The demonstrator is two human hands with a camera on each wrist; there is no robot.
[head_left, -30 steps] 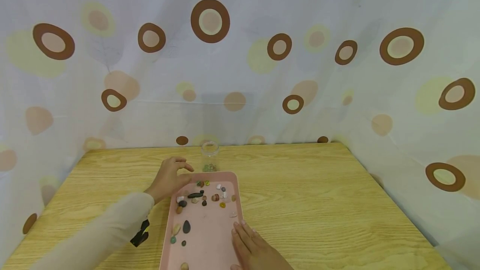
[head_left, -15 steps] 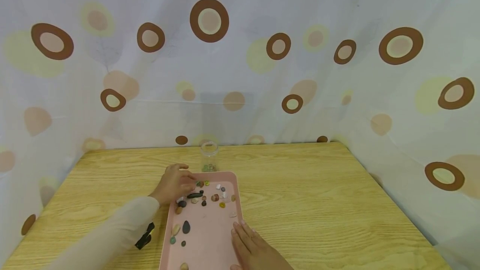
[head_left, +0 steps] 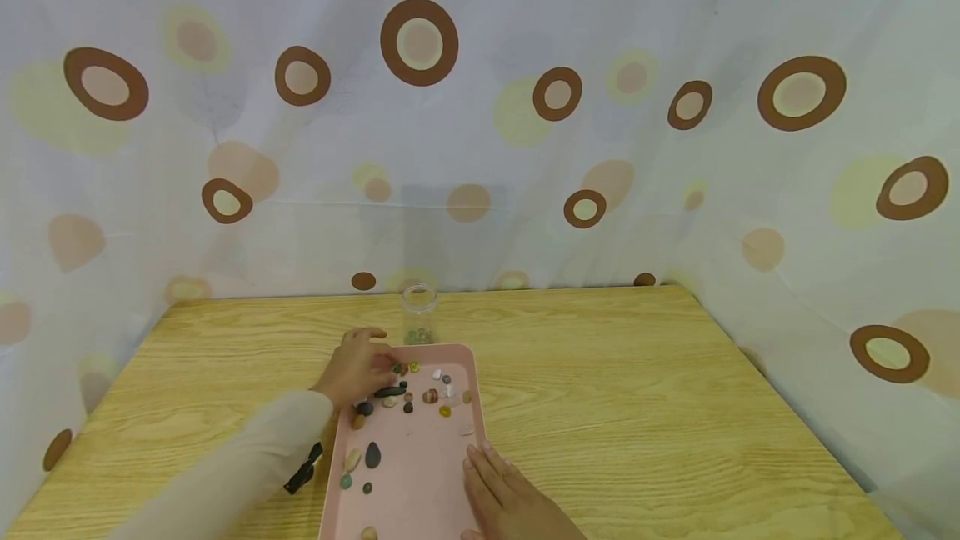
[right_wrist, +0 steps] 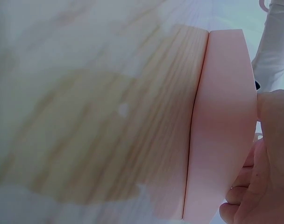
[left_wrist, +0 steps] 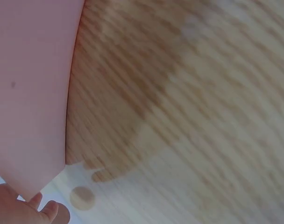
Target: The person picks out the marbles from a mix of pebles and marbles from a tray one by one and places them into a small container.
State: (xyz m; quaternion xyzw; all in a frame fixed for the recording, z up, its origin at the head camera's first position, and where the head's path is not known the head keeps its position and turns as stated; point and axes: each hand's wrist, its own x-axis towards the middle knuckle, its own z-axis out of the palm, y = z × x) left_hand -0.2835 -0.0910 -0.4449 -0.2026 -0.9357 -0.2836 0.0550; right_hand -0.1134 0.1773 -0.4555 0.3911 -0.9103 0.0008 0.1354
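A pink tray (head_left: 420, 465) with small polished stones lies on the table in the head view. My left hand (head_left: 358, 369) is over its far left corner, index finger and thumb bent towards a small green stone (head_left: 397, 368) near the far rim. Beside that stone lie a brownish stone and a yellow one (head_left: 414, 367). In the left wrist view, the left hand (left_wrist: 20, 207) shows only partly, past the tray's wall (left_wrist: 30, 93). My right hand (head_left: 513, 494) rests on the tray's right rim with its fingers stretched out; the right wrist view shows this hand (right_wrist: 273, 158) at the rim too.
Behind the tray's far edge stands a clear glass jar (head_left: 420, 315) with some greenish stones at its bottom. A long dark stone (head_left: 390, 391) and several others lie in the tray's far half. A patterned curtain (head_left: 480, 123) hangs around the wooden table (head_left: 637, 407).
My left hand has moved right and slightly down, from the tray's left corner to close beside the green stone. The right hand has stayed on the rim.
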